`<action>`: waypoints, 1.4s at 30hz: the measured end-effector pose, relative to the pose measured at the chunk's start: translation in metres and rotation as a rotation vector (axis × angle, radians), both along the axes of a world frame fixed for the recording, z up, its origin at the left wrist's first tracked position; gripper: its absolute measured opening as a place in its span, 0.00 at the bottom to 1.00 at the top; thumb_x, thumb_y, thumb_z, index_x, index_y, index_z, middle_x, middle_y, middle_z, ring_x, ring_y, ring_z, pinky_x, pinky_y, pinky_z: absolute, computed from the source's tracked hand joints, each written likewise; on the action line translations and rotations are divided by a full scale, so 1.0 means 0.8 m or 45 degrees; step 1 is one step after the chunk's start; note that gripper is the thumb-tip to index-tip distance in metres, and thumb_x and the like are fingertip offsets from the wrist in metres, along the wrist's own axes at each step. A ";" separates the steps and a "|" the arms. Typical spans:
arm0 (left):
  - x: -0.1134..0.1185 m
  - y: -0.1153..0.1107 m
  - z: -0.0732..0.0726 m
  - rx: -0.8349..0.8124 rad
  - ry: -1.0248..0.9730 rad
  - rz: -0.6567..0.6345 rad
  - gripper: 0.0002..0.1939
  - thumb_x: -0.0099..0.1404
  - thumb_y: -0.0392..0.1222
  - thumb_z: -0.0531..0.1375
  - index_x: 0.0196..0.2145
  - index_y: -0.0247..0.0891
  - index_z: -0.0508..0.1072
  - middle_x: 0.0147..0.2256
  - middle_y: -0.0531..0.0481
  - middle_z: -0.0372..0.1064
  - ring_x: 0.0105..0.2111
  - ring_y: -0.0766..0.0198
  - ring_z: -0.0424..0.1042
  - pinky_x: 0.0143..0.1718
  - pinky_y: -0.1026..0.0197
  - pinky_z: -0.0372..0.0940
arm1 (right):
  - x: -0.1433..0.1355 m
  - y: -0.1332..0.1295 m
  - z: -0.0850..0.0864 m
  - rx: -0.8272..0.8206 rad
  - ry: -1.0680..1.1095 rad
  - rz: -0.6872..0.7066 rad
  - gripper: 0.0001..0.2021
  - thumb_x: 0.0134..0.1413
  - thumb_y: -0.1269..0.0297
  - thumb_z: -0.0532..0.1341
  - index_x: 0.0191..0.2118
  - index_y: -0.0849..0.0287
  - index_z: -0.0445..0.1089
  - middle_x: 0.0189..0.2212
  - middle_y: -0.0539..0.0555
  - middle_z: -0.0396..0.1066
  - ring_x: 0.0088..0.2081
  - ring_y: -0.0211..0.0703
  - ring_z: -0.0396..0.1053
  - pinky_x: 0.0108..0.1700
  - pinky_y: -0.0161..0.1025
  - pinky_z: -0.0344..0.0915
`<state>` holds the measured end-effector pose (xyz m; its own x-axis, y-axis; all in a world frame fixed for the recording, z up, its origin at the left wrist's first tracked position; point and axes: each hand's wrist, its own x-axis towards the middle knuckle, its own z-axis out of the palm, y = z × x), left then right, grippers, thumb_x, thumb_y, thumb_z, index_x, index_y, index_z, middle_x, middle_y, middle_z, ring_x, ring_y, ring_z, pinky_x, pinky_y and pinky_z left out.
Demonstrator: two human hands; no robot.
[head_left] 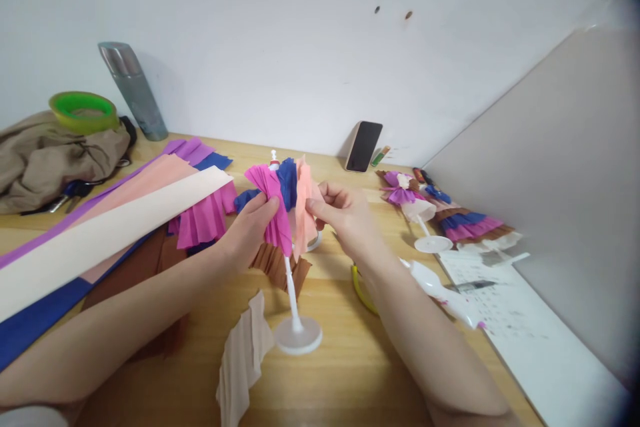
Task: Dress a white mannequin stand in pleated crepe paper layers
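My left hand (253, 221) pinches a pleated magenta crepe paper strip (273, 203) against a small white stand (292, 293) with a round base. A peach crepe paper piece (303, 213) is gripped between the thumb and fingers of my right hand (345, 213), just right of the magenta one. Dark blue crepe paper (287, 181) shows between the two, around the upper part of the stand. The stand's white tip (274, 157) sticks out above. Beneath lie a brown pleated piece (283, 268) and, closer to me, a cream pleated piece (245, 360).
Long crepe strips (150, 213) lie at left, with a bottle (133, 90), a green tape roll (83, 111) and brown cloth (30, 153) behind. A phone (364, 147) leans on the wall. On the right are a glue gun (445, 293), paper-dressed stands (433, 240) and a white sheet (540, 327).
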<state>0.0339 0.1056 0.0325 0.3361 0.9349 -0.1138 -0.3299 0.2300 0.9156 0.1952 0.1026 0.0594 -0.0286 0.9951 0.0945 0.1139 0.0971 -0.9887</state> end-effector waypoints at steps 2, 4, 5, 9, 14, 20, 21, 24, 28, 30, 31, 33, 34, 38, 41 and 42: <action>0.001 -0.004 -0.002 0.037 0.054 0.051 0.11 0.64 0.47 0.62 0.37 0.36 0.73 0.32 0.49 0.74 0.39 0.55 0.74 0.46 0.54 0.66 | -0.003 -0.003 -0.001 0.059 -0.071 -0.047 0.11 0.39 0.61 0.63 0.20 0.56 0.59 0.15 0.44 0.60 0.19 0.33 0.57 0.23 0.33 0.55; 0.002 -0.006 -0.002 0.065 0.111 0.111 0.11 0.63 0.47 0.63 0.37 0.37 0.72 0.33 0.50 0.73 0.40 0.56 0.72 0.46 0.55 0.65 | -0.007 -0.006 -0.003 0.137 -0.149 -0.090 0.11 0.40 0.62 0.62 0.19 0.55 0.57 0.16 0.44 0.59 0.21 0.33 0.57 0.23 0.33 0.54; 0.002 -0.008 -0.001 0.070 0.139 0.129 0.11 0.63 0.47 0.63 0.36 0.37 0.72 0.32 0.50 0.72 0.39 0.56 0.72 0.46 0.55 0.65 | -0.008 -0.008 -0.005 0.171 -0.180 -0.106 0.11 0.41 0.62 0.61 0.19 0.55 0.57 0.17 0.45 0.59 0.21 0.34 0.57 0.23 0.34 0.54; 0.006 -0.013 0.007 0.052 0.317 0.181 0.08 0.66 0.45 0.59 0.33 0.38 0.69 0.31 0.52 0.68 0.37 0.58 0.69 0.43 0.56 0.63 | -0.013 -0.021 -0.003 0.259 -0.250 -0.133 0.11 0.43 0.64 0.61 0.20 0.55 0.56 0.18 0.45 0.58 0.21 0.34 0.57 0.24 0.34 0.55; 0.007 -0.015 0.017 0.119 0.571 0.234 0.11 0.69 0.40 0.54 0.27 0.39 0.66 0.30 0.52 0.64 0.38 0.58 0.66 0.44 0.58 0.60 | -0.008 -0.041 0.022 0.342 -0.207 -0.181 0.11 0.43 0.66 0.61 0.19 0.55 0.56 0.17 0.45 0.57 0.20 0.33 0.56 0.22 0.34 0.54; 0.008 -0.018 0.018 0.135 0.503 0.232 0.08 0.67 0.41 0.56 0.29 0.40 0.68 0.31 0.52 0.67 0.38 0.57 0.67 0.44 0.59 0.60 | -0.007 -0.037 0.018 0.303 -0.286 -0.168 0.11 0.44 0.66 0.60 0.19 0.55 0.57 0.16 0.45 0.58 0.19 0.34 0.58 0.21 0.34 0.55; 0.008 -0.019 0.018 0.129 0.495 0.227 0.09 0.67 0.41 0.56 0.29 0.40 0.68 0.30 0.52 0.67 0.38 0.57 0.67 0.44 0.58 0.60 | -0.009 -0.034 0.013 0.330 -0.355 -0.183 0.10 0.44 0.67 0.60 0.19 0.55 0.57 0.17 0.45 0.59 0.19 0.34 0.58 0.22 0.34 0.54; 0.010 -0.020 0.016 0.112 0.422 0.219 0.08 0.67 0.42 0.56 0.29 0.40 0.68 0.29 0.53 0.67 0.37 0.58 0.68 0.43 0.59 0.62 | -0.016 -0.028 -0.002 0.427 -0.551 -0.188 0.10 0.45 0.70 0.59 0.20 0.55 0.57 0.17 0.44 0.59 0.20 0.34 0.57 0.23 0.34 0.54; 0.011 -0.021 0.014 0.126 0.322 0.186 0.05 0.65 0.40 0.58 0.31 0.40 0.70 0.32 0.51 0.71 0.39 0.57 0.70 0.45 0.59 0.63 | -0.020 -0.027 -0.008 0.455 -0.653 -0.164 0.11 0.45 0.72 0.57 0.19 0.54 0.54 0.16 0.44 0.58 0.19 0.34 0.56 0.23 0.34 0.53; 0.011 -0.020 0.013 0.120 0.332 0.168 0.05 0.65 0.42 0.58 0.34 0.39 0.72 0.35 0.49 0.73 0.42 0.55 0.71 0.47 0.57 0.63 | -0.021 -0.028 -0.008 0.461 -0.679 -0.172 0.11 0.44 0.73 0.57 0.20 0.54 0.54 0.16 0.44 0.59 0.19 0.35 0.57 0.24 0.35 0.53; 0.011 -0.020 0.012 0.113 0.337 0.162 0.07 0.65 0.43 0.57 0.36 0.39 0.73 0.37 0.48 0.73 0.43 0.54 0.71 0.49 0.57 0.63 | -0.021 -0.028 -0.008 0.466 -0.687 -0.172 0.11 0.44 0.73 0.57 0.20 0.54 0.54 0.16 0.45 0.59 0.19 0.35 0.57 0.24 0.35 0.54; 0.011 -0.020 0.011 0.105 0.344 0.157 0.08 0.66 0.43 0.57 0.39 0.38 0.73 0.40 0.47 0.74 0.46 0.53 0.71 0.51 0.56 0.62 | -0.021 -0.027 -0.008 0.467 -0.681 -0.158 0.11 0.44 0.73 0.57 0.20 0.54 0.54 0.16 0.44 0.59 0.19 0.35 0.57 0.24 0.35 0.54; 0.011 -0.020 0.011 0.102 0.340 0.162 0.09 0.66 0.43 0.57 0.39 0.38 0.73 0.41 0.46 0.74 0.47 0.52 0.71 0.52 0.56 0.62 | -0.020 -0.027 -0.008 0.460 -0.669 -0.149 0.11 0.44 0.73 0.57 0.20 0.54 0.54 0.16 0.44 0.58 0.19 0.35 0.57 0.24 0.35 0.54; 0.010 -0.022 0.014 0.111 0.272 0.146 0.08 0.64 0.41 0.58 0.39 0.38 0.74 0.41 0.45 0.74 0.48 0.51 0.71 0.50 0.56 0.64 | -0.020 -0.024 -0.009 0.412 -0.622 -0.126 0.11 0.44 0.73 0.57 0.20 0.54 0.54 0.16 0.44 0.58 0.19 0.35 0.57 0.23 0.34 0.53; 0.010 -0.024 0.017 0.165 0.220 0.118 0.06 0.62 0.39 0.59 0.38 0.39 0.74 0.42 0.46 0.75 0.49 0.50 0.71 0.50 0.57 0.65 | -0.019 -0.022 -0.011 0.349 -0.603 -0.106 0.10 0.43 0.73 0.57 0.20 0.54 0.55 0.16 0.45 0.60 0.19 0.35 0.58 0.23 0.34 0.54; 0.011 -0.024 0.018 0.172 0.209 0.119 0.07 0.63 0.39 0.59 0.38 0.39 0.74 0.42 0.46 0.75 0.49 0.50 0.71 0.50 0.58 0.65 | -0.019 -0.022 -0.012 0.332 -0.596 -0.099 0.10 0.43 0.73 0.57 0.20 0.54 0.56 0.16 0.45 0.60 0.19 0.36 0.59 0.23 0.34 0.54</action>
<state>0.0425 0.0860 0.0469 0.2347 0.9716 -0.0315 -0.1881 0.0772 0.9791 0.1799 0.0850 0.0501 -0.0539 0.9414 0.3331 0.5530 0.3059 -0.7750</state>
